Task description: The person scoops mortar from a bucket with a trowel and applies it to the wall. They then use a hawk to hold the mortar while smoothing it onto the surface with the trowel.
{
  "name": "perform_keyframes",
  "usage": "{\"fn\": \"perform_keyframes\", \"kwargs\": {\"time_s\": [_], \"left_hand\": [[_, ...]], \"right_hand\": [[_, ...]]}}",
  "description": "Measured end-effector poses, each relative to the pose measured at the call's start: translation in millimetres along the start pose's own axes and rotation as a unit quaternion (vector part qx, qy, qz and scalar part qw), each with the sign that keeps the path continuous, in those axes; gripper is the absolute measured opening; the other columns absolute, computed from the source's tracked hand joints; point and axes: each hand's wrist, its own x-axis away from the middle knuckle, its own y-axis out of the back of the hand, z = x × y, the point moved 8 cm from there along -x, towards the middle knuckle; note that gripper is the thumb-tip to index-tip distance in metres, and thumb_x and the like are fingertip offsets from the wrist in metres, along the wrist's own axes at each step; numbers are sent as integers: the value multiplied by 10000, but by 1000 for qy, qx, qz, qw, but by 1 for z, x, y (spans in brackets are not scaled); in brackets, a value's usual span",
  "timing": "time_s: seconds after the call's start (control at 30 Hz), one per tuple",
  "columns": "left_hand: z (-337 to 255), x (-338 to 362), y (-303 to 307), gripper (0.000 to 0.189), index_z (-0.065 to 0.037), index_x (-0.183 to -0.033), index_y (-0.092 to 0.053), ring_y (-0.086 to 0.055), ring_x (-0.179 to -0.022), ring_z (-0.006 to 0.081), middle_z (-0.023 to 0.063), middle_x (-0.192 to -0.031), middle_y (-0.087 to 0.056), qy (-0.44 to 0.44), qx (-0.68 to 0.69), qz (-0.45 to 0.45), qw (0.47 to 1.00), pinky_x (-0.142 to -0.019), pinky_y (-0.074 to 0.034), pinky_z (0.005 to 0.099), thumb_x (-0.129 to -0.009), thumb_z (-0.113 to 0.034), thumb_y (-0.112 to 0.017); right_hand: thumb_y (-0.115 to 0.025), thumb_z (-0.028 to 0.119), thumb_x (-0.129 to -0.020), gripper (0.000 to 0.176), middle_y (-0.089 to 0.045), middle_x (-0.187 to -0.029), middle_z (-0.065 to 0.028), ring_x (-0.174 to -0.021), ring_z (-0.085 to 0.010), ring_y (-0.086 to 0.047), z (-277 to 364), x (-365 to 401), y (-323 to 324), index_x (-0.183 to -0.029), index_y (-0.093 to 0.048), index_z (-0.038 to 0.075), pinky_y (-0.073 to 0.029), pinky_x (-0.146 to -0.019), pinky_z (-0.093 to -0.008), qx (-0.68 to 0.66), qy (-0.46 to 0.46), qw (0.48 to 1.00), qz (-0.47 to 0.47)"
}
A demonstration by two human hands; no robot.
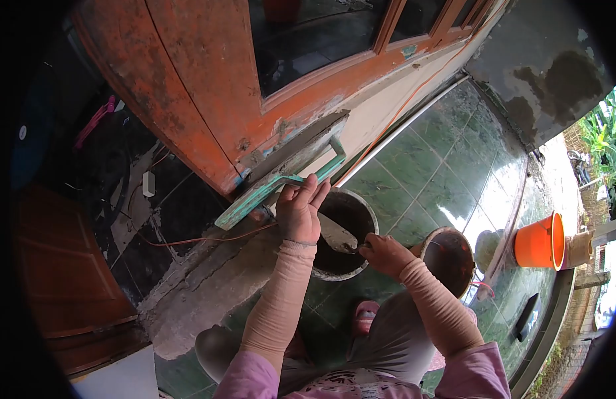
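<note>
Pink shirt (477,372) (dark print (358,378)), tan undersleeves (273,306), grey trousers (396,332), seemingly pinkish footwear (365,316).

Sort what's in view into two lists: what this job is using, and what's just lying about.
In use, judging by the hands:
green-handled float, at the left hand
trowel, in the right hand
round bucket around the trowel blade

Probably just lying about:
orange bucket
pink item
white block
black object on the green tiles

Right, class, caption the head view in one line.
Left hand at the handle of a green float, right hand holding a trowel over a bucket.
</note>
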Motion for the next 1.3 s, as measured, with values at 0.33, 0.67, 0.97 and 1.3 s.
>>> {"fn": "perform_keyframes", "kwargs": {"time_s": [0.33,0.67,0.97,1.3], "left_hand": [[4,-2,-7,258,-5,-1166,-623,-686,-1053,261,127,-1167,-681,-2,8,-11,1000,-990,-585,431,-936,-81,-708],[10,-6,-17,153,-23,-1001,-647,-688,-968,238,81,-1026,-678,-5,29,-25,999,-937,-605,398,-911,-91,-750],[21,-16,-20,236,-13,-1126,-628,-680,-1033,267,121,-1117,-676,5,18,-13,1000,-979,-589,428,-924,-83,-728],[32,-28,-38,158,-20,-937,-613,-696,-927,229,71,-985,-676,7,33,-20,999,-884,-629,363,-899,-66,-758]], "right_hand": [[-560,272,-952,308,-678,-921,-283,-931,-494,-635,-7,-3,0,-1001,-550,-32,-485,-842,-556,-97,-87,991,9],[-553,291,-966,321,-679,-952,-277,-971,-488,-630,-3,-3,1,-1025,-550,-24,-478,-871,-553,-89,-106,990,35],[-554,296,-968,321,-676,-952,-279,-954,-489,-629,-2,-3,4,-1024,-552,-21,-478,-866,-554,-91,-106,989,40],[-553,294,-965,324,-673,-925,-279,-920,-500,-625,-11,-2,1,-1033,-548,-22,-482,-853,-559,-86,-86,992,16]]}}
